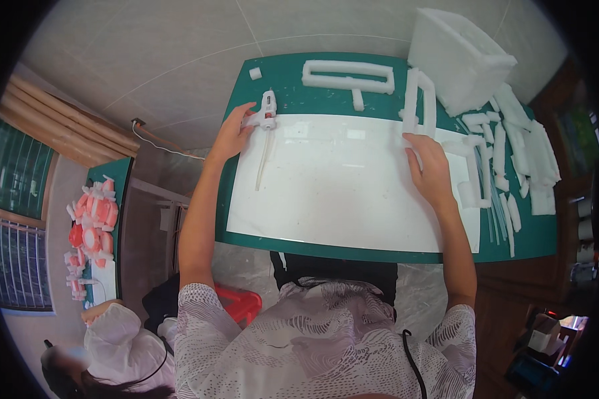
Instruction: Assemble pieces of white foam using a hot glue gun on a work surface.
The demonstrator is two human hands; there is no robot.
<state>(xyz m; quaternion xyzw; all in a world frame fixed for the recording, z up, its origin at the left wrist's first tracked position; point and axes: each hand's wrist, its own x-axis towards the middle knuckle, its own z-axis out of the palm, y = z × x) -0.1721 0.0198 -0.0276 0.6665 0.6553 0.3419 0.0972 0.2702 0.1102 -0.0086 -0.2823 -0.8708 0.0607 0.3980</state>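
A white glue gun (267,110) with a long pale glue stick (263,163) trailing from it is at the far left of the white board (333,179). My left hand (234,135) is closed around its handle, with the nozzle facing away from me. At the board's far right edge, the fingers of my right hand (430,166) are on the near end of a white foam frame (411,100); its near bar is partly hidden by them. Another rectangular foam frame (348,82) lies behind the board, with a short foam strip (358,100) beside it.
A large white foam box (456,63) stands at the back right of the green table (289,73). Foam strips (499,153), slabs (539,156) and thin rods (494,216) lie right of the board. A small foam block (255,74) is back left. Another person (123,339) sits at lower left.
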